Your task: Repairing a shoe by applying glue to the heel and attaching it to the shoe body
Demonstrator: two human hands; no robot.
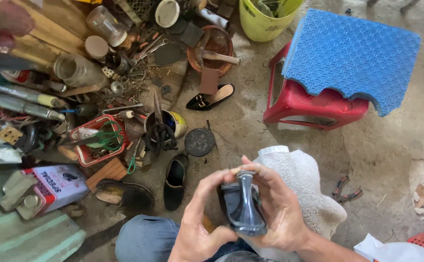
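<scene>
Holding a black high-heeled shoe (241,206) sole-up over my lap, left hand (198,228) and right hand (279,208) both wrapped around it; looks light, stiff, glossy and probably slippery, so I'd grip the body, not the thin heel.

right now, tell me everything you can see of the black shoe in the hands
The black shoe is glossy, leather-like, with a slim heel pointing up toward the camera, its sole side showing. The left hand cups its left side from below; the right hand wraps its right side, fingers curled over the top. It is held over a whitish cloth.
</scene>
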